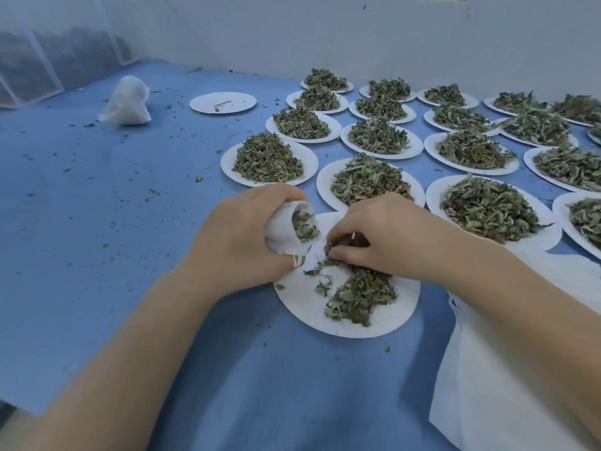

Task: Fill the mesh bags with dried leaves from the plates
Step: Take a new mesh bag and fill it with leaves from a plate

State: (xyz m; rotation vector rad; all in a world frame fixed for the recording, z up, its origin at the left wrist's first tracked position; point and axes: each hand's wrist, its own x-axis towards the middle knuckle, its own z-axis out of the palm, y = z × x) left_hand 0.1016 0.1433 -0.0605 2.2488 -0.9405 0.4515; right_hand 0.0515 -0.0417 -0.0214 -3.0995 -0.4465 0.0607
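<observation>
Item: our left hand (240, 236) fingers grip the mesh bag (289, 231); right hand (383, 236) fingers pinch dried leaves (357, 294). Risk: a tilted mouth may spill leaves onto the tabletop (130, 222).

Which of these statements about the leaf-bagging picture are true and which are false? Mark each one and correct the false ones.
1. The left hand holds a white mesh bag with its mouth open. True.
2. The bag in the hand holds no leaves. False: dried leaves show inside its mouth.
3. The right hand gathers leaves over the nearest plate. True.
4. The nearest plate is heaped as full as the others. False: only a small pile of leaves remains on it.
5. A filled bag sits on the blue table at far left. True.
</observation>
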